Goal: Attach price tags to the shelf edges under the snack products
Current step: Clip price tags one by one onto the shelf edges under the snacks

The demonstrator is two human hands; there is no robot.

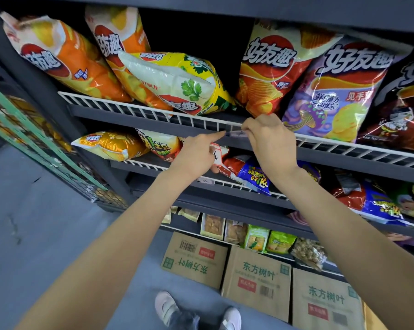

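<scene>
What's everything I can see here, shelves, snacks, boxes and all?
Crisp bags: six, orange, yellow, red, purple, dark; top shelf.
Wire rail: one, white; top shelf's front edge.
Price tag holder: one, clear; at that rail, between both hands.
Snack bags: several, yellow, red, blue; middle shelf.
Small packets: several, green, beige; bottom shelf.
Cardboard boxes: three, brown; floor.
Shoes: two, white; bottom.
Left hand: index finger pointing at holder.
Right hand: pinching holder.

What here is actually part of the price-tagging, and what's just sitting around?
In use: left hand, right hand, clear tag strip, white rail, spare tags, chip bags.
Idle: cardboard boxes, green cage.
</scene>
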